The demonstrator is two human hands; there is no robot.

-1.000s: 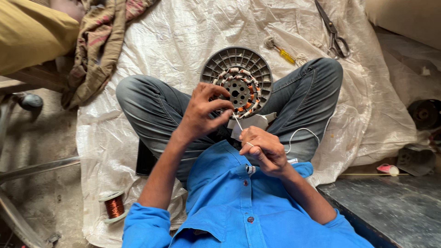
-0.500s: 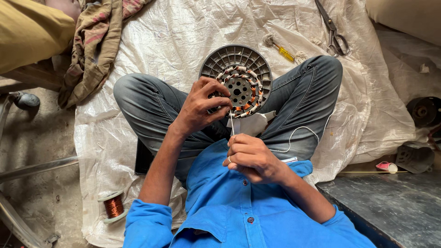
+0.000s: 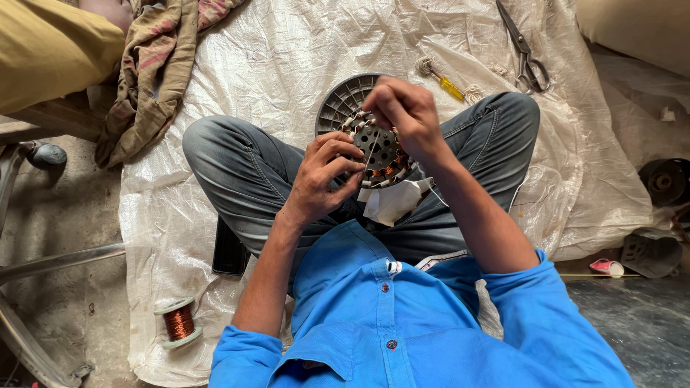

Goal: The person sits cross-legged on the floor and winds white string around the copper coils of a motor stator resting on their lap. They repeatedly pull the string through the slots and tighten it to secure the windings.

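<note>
Nearest the camera is the blue shirt (image 3: 402, 323) of a person sitting cross-legged in grey trousers (image 3: 244, 179) on a white woven plastic sheet (image 3: 287, 57) spread over a rough, dusty concrete floor (image 3: 65, 237). The left hand (image 3: 323, 179) is closed around the near-left edge of a round fan stator (image 3: 377, 147), fingers curled over its rim; the stator, a perforated metal core ringed with copper-wound slots, sits propped in the lap between the knees, with a grey ribbed disc (image 3: 341, 100) just behind it. The right hand (image 3: 402, 111) reaches over the far side of the stator, fingertips pinched together on its top windings; what they pinch is too small to tell. A scrap of white paper (image 3: 392, 201) lies just below the stator against the trousers. By the left elbow a spool of copper wire (image 3: 178, 323) rests at the sheet's edge, and a dark flat object (image 3: 228, 251) is tucked under the left thigh. Farther out on the sheet lie a yellow-handled screwdriver (image 3: 442, 80) and a pair of scissors (image 3: 525, 50), well apart from the hands. A striped brownish cloth (image 3: 154, 72) is heaped at the far left beside a yellow-clad leg (image 3: 50, 50) of another person. On the right, off the sheet, sit dark round metal parts (image 3: 665, 179).
</note>
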